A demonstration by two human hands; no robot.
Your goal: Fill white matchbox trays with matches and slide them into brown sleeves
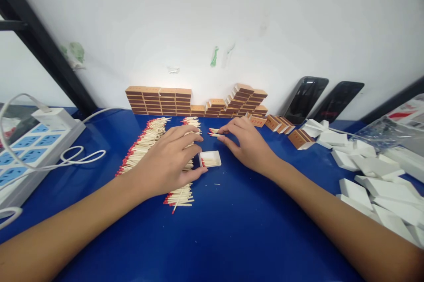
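A small white matchbox tray lies on the blue table with matches in it. My left hand reaches over a pile of matches. Its thumb and a finger sit at opposite sides of the tray's left end, gripping it. Just beyond the tray, my right hand pinches a few red-tipped matches between thumb and fingertips, heads pointing left. A long row of loose matches runs to the left of my left hand. More loose matches stick out below that hand, partly hidden by it.
Stacked brown matchboxes line the wall, with more matchboxes to the right. Two dark phones lean there. White empty trays are heaped at right. At left lie a power strip and a white cable.
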